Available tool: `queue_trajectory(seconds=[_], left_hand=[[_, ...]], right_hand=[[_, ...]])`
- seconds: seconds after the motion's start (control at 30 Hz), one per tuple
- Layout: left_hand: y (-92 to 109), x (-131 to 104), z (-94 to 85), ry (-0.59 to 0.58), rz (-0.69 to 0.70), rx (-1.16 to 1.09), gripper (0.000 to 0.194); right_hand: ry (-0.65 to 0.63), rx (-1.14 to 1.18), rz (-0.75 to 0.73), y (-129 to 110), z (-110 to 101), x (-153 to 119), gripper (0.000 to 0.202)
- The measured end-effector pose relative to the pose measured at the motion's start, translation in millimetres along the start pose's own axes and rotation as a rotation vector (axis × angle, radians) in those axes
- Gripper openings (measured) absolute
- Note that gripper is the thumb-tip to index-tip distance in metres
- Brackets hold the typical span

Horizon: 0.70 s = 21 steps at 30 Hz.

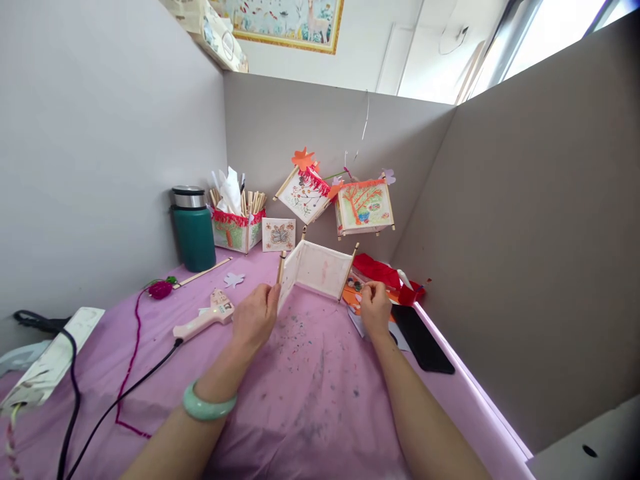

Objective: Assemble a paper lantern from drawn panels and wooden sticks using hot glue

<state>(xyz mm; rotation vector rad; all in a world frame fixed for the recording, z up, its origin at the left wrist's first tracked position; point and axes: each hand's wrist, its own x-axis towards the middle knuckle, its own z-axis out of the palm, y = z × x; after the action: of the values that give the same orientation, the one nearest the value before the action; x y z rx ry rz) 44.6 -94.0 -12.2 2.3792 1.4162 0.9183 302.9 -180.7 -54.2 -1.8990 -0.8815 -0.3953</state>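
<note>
My left hand (254, 319) is closed on the near left edge of a folding paper panel frame (325, 268) with wooden sticks at its corners. The frame's white panels stand at an angle to each other, raised over the purple cloth. My right hand (376, 311) is closed in a pinch, just right of the frame and apart from its right stick; whatever is in the fingers is hidden. Behind that hand lie orange and red paper pieces (375, 268). A pink hot glue gun (206, 321) rests left of my left hand.
A green tumbler (194, 233) and a decorated box of sticks and tissues (235, 233) stand at the back left. Two drawn paper lanterns (367, 207) hang behind. A black phone (423, 338) lies right. Black cords and magenta yarn (134, 347) cross the left side; grey partitions surround.
</note>
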Motion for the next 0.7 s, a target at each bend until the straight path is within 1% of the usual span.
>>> queue_trajectory(seconds=[0.1, 0.17, 0.27, 0.37, 0.53, 0.7], left_hand=[[-3, 1, 4.6, -0.007, 0.013, -0.010, 0.040], [-5, 1, 8.9, -0.054, 0.000, -0.004, 0.037], [-7, 3, 14.7, -0.152, -0.003, 0.092, 0.031], [-7, 3, 16.9, -0.215, 0.024, 0.219, 0.027], [-5, 1, 16.6, -0.232, 0.040, 0.268, 0.027], [-3, -1, 17.6, -0.217, 0.102, 0.271, 0.027]], right_hand=[[-0.080, -0.044, 0.009, 1, 2, 0, 0.034], [-0.132, -0.058, -0.003, 1, 6, 0, 0.035], [-0.228, -0.110, -0.021, -1, 13, -1, 0.034], [-0.303, -0.193, -0.029, -5, 20, -1, 0.033], [-0.363, -0.309, -0.057, -12, 29, 1, 0.033], [-0.397, -0.368, -0.075, -21, 37, 6, 0.033]])
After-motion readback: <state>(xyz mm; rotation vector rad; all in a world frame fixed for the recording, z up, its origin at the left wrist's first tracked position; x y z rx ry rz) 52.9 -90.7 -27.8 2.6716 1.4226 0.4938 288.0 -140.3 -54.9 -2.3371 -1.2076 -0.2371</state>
